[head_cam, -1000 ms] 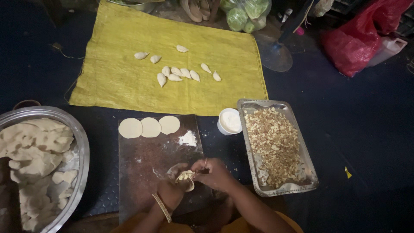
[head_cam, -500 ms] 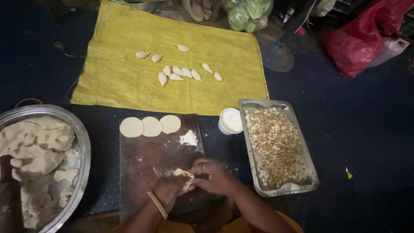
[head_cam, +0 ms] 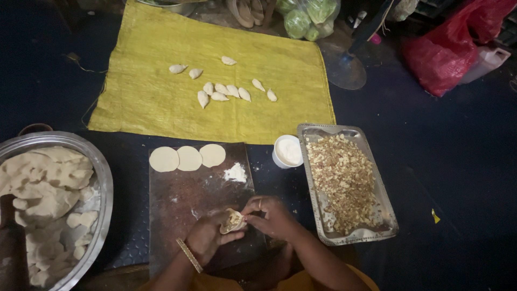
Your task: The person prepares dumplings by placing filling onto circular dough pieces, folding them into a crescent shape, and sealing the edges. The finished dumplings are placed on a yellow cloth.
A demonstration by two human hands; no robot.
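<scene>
Both hands meet over the near part of a dark wooden board (head_cam: 183, 199), with a half-folded dumpling (head_cam: 232, 221) between them. The left hand (head_cam: 207, 237) cups it from below, its grip closed around the dough, while the right hand (head_cam: 272, 215) has its fingertips pinched together on the dumpling's right edge. The dumpling lies with its long axis slanting from lower left to upper right, open side up, so the chopped filling shows. At the far edge of the board lie three flat dough rounds (head_cam: 188, 158) in a row, with a small heap of flour (head_cam: 235, 173) just beside them. Right of the board stand a white cup (head_cam: 287, 151) and a metal tray (head_cam: 371, 235) of crumbly filling. Finished dumplings (head_cam: 223, 89) lie on a yellow cloth (head_cam: 151, 102) beyond.
</scene>
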